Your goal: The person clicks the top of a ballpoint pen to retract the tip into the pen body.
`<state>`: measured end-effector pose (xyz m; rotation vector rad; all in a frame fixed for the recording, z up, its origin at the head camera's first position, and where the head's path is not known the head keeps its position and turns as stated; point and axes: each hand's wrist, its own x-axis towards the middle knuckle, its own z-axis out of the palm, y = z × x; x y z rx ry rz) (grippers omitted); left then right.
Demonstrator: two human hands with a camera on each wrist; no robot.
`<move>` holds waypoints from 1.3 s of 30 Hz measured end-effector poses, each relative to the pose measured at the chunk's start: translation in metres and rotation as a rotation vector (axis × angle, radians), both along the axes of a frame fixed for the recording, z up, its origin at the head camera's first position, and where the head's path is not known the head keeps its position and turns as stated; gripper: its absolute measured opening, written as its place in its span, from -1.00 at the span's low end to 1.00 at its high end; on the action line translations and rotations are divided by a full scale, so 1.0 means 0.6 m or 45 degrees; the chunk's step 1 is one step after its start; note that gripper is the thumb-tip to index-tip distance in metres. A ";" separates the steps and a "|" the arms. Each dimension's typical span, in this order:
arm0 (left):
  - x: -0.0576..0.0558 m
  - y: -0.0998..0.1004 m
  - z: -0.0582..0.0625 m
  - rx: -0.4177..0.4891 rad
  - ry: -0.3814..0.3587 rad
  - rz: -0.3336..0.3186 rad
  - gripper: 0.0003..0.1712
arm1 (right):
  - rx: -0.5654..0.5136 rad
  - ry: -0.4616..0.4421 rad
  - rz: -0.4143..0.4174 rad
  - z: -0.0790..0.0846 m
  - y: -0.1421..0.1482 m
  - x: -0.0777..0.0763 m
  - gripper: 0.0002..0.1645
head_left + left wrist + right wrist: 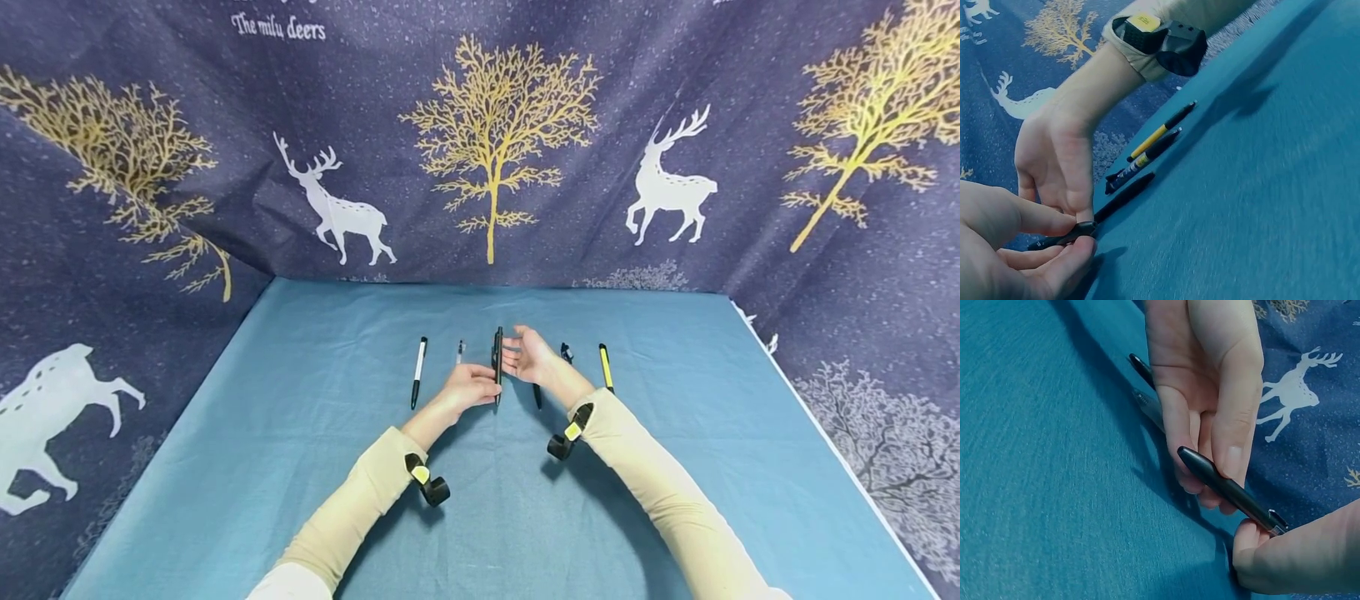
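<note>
A blue cloth (225, 467) lies flat. Behind it hangs a dark blue curtain (405, 192) with tiny white dots. It has a gold tree (492, 158) in the middle, with a white deer (348, 218) on each side. White words (279, 27) near the top say "The milu deers". A white and black pen (419, 371) lies on the left, and a yellow and black pen (605, 367) on the right.

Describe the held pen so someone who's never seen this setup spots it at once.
Find the middle gold tree on the backdrop, then drop straight down onto the blue cloth. There, beside the right hand, is a black pen pinched by the left hand. The other pens lie on the cloth; this is the only one held.
</note>
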<state>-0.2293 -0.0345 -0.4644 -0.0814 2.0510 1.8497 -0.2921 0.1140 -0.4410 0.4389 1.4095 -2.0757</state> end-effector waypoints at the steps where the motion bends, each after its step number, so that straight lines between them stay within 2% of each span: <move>1: 0.000 0.000 0.000 -0.023 0.011 0.000 -0.57 | 0.015 0.006 -0.009 0.000 0.000 0.000 -0.36; 9: -0.001 0.003 0.004 -0.165 0.067 -0.008 -0.59 | 0.032 0.012 -0.023 -0.005 0.001 -0.003 -0.34; 15: -0.004 0.006 -0.001 -0.284 0.157 -0.001 -0.62 | 0.034 0.026 -0.046 -0.005 0.001 -0.002 -0.35; 30: -0.010 0.006 -0.011 -0.466 0.257 -0.005 -0.61 | 0.229 0.132 -0.028 0.004 -0.007 0.008 -0.36; 39: -0.012 0.011 -0.008 -0.608 0.347 -0.011 -0.66 | 0.248 0.158 -0.023 0.004 -0.012 0.012 -0.36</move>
